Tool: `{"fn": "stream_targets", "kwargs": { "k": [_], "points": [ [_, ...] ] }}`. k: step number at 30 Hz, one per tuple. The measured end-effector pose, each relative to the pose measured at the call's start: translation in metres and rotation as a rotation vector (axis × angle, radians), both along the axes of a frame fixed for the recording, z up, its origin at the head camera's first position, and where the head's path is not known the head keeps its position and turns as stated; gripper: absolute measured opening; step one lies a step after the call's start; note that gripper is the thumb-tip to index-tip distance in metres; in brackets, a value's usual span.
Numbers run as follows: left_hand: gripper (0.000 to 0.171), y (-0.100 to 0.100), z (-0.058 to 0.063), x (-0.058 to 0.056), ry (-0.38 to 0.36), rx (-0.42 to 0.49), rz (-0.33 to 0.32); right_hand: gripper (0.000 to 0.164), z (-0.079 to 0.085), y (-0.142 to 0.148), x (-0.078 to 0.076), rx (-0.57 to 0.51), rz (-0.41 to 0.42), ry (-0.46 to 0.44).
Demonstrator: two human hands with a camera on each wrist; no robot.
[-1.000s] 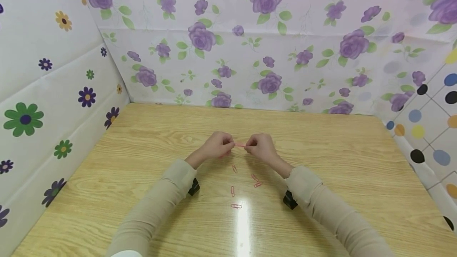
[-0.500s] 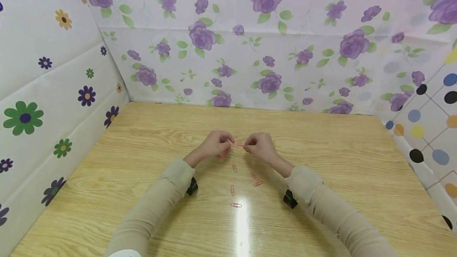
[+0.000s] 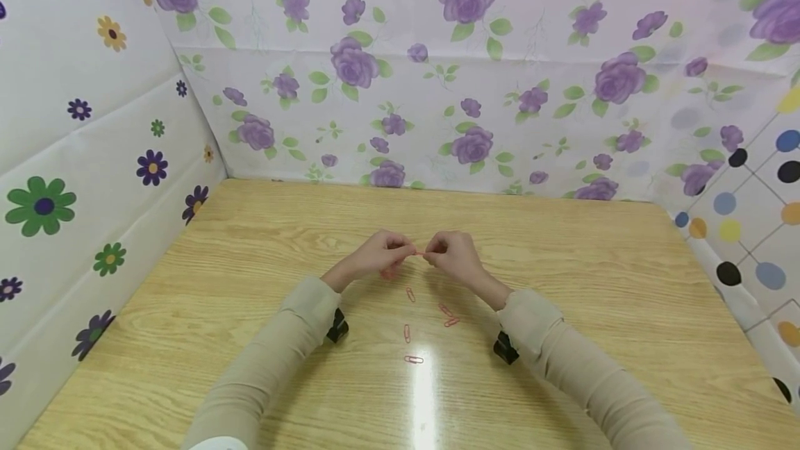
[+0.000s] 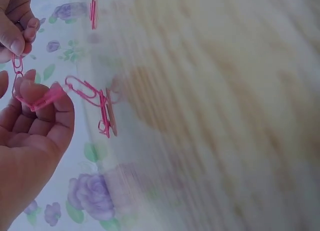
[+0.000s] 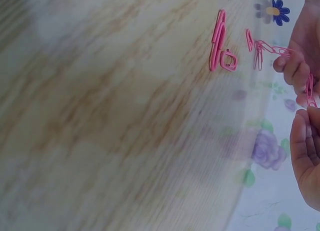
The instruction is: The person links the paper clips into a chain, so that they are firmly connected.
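Near the middle of the table both hands meet over a pink paper clip chain. My left hand (image 3: 378,254) grips the chain between thumb and fingers, and several linked clips lie across its curled fingers in the left wrist view. From there the chain's tail (image 4: 104,113) hangs down close to the tabletop. My right hand (image 3: 457,257) pinches the end paper clip (image 4: 18,63) with thumb and forefinger. That clip bridges the small gap between both hands' fingertips. In the right wrist view the left hand's fingers (image 5: 295,71) partly cover the chain.
Several loose pink paper clips (image 3: 414,360) lie on the wood-grain table (image 3: 562,367) between the forearms. Black wrist cameras sit under both cuffs, the left camera (image 3: 338,327) and the right camera (image 3: 505,348). A flowered cloth wall (image 3: 400,89) stands behind the table.
The left thumb and forefinger came apart slightly, then closed again on the clip nearer the right hand. The right hand shifted a little left, and the gap between the hands narrowed.
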State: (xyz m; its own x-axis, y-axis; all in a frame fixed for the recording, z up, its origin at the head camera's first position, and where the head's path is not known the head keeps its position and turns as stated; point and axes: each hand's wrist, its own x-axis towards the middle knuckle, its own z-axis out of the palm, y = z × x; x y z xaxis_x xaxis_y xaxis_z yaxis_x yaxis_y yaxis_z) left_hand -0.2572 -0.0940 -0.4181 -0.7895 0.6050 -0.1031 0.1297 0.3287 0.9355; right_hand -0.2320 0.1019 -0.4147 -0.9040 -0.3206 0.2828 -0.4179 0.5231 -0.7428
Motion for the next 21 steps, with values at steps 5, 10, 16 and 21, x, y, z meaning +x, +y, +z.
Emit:
{"fn": "stream_targets", "kwargs": {
  "k": [5,10,16,21],
  "points": [
    [0.03,0.0,-0.001,-0.001,0.034,-0.003,-0.031,0.005,0.001,0.0,0.001,-0.004,0.013,0.012],
    [0.029,-0.001,-0.002,-0.001,0.034,0.05,-0.062,0.003,0.001,0.003,0.001,-0.012,0.049,0.018],
    [0.028,-0.006,-0.002,0.002,0.029,0.104,-0.04,0.012,-0.002,0.016,0.003,0.038,0.062,-0.022],
    [0.026,-0.011,-0.004,0.004,0.038,0.127,-0.015,0.011,-0.007,0.027,0.007,0.124,0.145,-0.106]
  ]
}}
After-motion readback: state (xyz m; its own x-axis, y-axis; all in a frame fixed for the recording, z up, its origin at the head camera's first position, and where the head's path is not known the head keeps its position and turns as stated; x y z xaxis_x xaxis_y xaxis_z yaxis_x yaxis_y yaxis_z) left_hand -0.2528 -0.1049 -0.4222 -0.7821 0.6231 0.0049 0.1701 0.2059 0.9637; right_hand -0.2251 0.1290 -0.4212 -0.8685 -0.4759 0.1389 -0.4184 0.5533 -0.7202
